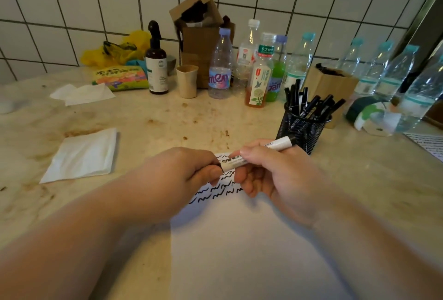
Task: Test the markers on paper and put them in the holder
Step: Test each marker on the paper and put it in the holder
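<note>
A white marker (278, 143) with a black end lies across both my hands above the paper. My left hand (182, 172) grips its left end, where the cap end is hidden in my fingers. My right hand (268, 170) holds the barrel, its black end pointing right toward the holder. The white paper (239, 239) lies on the counter below, with rows of black squiggles near its far edge. A black mesh holder (300, 129) stands just right of my hands, with several black markers (309, 103) in it.
Behind stand several plastic bottles (220, 65), a dark spray bottle (157, 60), a beige cup (187, 81) and cardboard boxes (199, 36). White tissues (82, 154) lie at the left. More water bottles (393, 74) line the right. The counter (167, 120) is stained.
</note>
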The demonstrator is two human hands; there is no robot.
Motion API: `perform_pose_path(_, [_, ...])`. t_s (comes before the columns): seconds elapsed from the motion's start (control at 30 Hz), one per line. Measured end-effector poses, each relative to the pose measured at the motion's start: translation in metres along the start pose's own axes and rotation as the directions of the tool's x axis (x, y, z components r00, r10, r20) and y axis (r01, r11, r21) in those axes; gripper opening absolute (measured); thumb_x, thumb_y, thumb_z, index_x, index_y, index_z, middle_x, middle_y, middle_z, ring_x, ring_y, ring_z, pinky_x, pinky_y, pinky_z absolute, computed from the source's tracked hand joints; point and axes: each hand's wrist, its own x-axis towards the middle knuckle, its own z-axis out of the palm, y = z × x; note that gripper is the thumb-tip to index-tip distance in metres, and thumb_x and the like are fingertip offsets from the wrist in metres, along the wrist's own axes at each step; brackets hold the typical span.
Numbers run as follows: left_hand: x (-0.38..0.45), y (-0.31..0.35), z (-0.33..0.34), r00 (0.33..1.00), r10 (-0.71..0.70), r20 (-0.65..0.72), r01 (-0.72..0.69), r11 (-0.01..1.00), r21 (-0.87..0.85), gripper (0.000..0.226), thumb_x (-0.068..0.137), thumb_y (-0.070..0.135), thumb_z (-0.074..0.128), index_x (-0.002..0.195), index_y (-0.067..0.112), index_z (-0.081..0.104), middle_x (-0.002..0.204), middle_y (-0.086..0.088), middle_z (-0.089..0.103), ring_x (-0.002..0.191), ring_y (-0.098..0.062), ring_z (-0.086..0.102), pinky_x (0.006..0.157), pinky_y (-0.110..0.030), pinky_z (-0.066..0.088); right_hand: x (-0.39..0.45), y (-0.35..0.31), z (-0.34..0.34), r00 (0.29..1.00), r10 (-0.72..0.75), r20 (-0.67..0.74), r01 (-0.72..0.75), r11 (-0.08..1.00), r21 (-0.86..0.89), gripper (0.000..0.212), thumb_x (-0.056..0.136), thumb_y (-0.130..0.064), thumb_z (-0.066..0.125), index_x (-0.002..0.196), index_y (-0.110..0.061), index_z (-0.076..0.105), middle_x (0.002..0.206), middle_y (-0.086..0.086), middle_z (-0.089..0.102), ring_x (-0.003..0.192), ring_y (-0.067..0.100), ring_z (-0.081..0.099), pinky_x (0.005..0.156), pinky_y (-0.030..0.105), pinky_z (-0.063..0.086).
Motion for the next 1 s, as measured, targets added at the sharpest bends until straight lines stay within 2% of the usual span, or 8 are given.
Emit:
perform_pose_path(0.1, [-0.004, -0.008, -0.009, 0.995, 0.024, 0.094, -0.019, 0.998, -0.062, 0.027, 0.095, 0.051, 0.040, 0.073, 0.043, 0.055, 0.068, 0.011, 0.057, 0.064, -0.008, 0.050, 0.065, -0.031, 0.045, 0.001, -0.007, -0.009, 0.989, -0.066, -0.134, 0.065, 0.998, -0.015, 0.035, 0.091, -0.006, 0.056, 0.061, -0.010, 0.074, 0.047, 0.010, 0.056, 0.036, 0.015, 0.045, 0.038, 0.022, 0.035])
perform_pose_path(0.17, [-0.006, -0.012, -0.013, 0.999, -0.003, 0.046, 0.011, 0.985, -0.170, 0.029, 0.092, 0.052, 0.041, 0.074, 0.038, 0.059, 0.066, 0.012, 0.057, 0.063, -0.008, 0.050, 0.066, -0.032, 0.045, 0.004, -0.013, -0.026, 0.959, -0.086, -0.269, 0.106, 0.993, 0.061, 0.042, 0.091, -0.006, 0.050, 0.055, -0.009, 0.069, 0.042, 0.008, 0.049, 0.034, 0.014, 0.039, 0.037, 0.021, 0.028])
perform_pose_path(0.23, [-0.006, -0.012, -0.010, 0.998, -0.045, -0.039, 0.037, 0.982, -0.187, 0.029, 0.095, 0.052, 0.045, 0.079, 0.038, 0.064, 0.067, 0.004, 0.061, 0.064, -0.015, 0.054, 0.066, -0.038, 0.047, 0.006, -0.017, -0.038, 0.946, -0.078, -0.314, 0.119, 0.986, 0.114, 0.039, 0.093, -0.008, 0.050, 0.058, -0.007, 0.068, 0.045, 0.009, 0.049, 0.038, 0.017, 0.039, 0.040, 0.024, 0.028])
perform_pose_path(0.3, [-0.003, -0.009, -0.003, 0.991, -0.092, -0.092, 0.082, 0.991, -0.104, 0.024, 0.090, 0.055, 0.048, 0.084, 0.039, 0.066, 0.070, 0.002, 0.066, 0.063, -0.016, 0.059, 0.065, -0.037, 0.051, 0.008, -0.015, -0.042, 0.946, -0.071, -0.315, 0.079, 0.997, 0.013, 0.036, 0.094, -0.011, 0.053, 0.064, -0.010, 0.071, 0.053, 0.010, 0.056, 0.043, 0.019, 0.044, 0.043, 0.026, 0.033])
perform_pose_path(0.37, [-0.002, -0.008, 0.002, 0.988, -0.116, -0.107, 0.116, 0.993, -0.003, 0.024, 0.089, 0.057, 0.050, 0.085, 0.038, 0.065, 0.069, 0.008, 0.066, 0.061, -0.009, 0.060, 0.062, -0.033, 0.053, 0.011, -0.012, -0.044, 0.938, -0.054, -0.342, 0.008, 0.991, -0.135, 0.028, 0.095, -0.016, 0.057, 0.071, -0.013, 0.072, 0.058, 0.008, 0.061, 0.045, 0.018, 0.048, 0.045, 0.027, 0.036])
perform_pose_path(0.5, [-0.002, -0.011, 0.003, 0.977, -0.161, -0.139, 0.165, 0.986, 0.015, 0.013, 0.091, 0.052, 0.053, 0.084, 0.044, 0.060, 0.070, 0.017, 0.066, 0.066, -0.002, 0.061, 0.062, -0.025, 0.051, 0.014, -0.010, -0.054, 0.907, -0.012, -0.421, -0.129, 0.944, -0.305, 0.024, 0.089, -0.025, 0.064, 0.069, -0.012, 0.069, 0.056, 0.003, 0.054, 0.046, 0.016, 0.043, 0.044, 0.026, 0.033])
perform_pose_path(0.7, [-0.001, -0.013, 0.003, 0.974, -0.174, -0.148, 0.185, 0.980, 0.066, 0.012, 0.091, 0.054, 0.052, 0.089, 0.045, 0.060, 0.076, 0.018, 0.066, 0.071, -0.002, 0.060, 0.065, -0.026, 0.052, 0.015, -0.001, -0.050, 0.922, 0.030, -0.385, -0.211, 0.873, -0.439, 0.028, 0.085, -0.025, 0.063, 0.061, -0.013, 0.072, 0.049, 0.003, 0.057, 0.047, 0.017, 0.049, 0.049, 0.030, 0.041])
perform_pose_path(1.0, [0.001, -0.015, 0.005, 0.970, -0.201, -0.135, 0.216, 0.971, 0.105, 0.019, 0.090, 0.058, 0.050, 0.092, 0.043, 0.062, 0.076, 0.019, 0.067, 0.070, -0.002, 0.061, 0.064, -0.026, 0.053, 0.019, 0.010, -0.051, 0.926, 0.008, -0.376, -0.203, 0.853, -0.482, 0.025, 0.083, -0.027, 0.063, 0.074, -0.005, 0.072, 0.051, 0.001, 0.060, 0.049, 0.016, 0.054, 0.052, 0.030, 0.045])
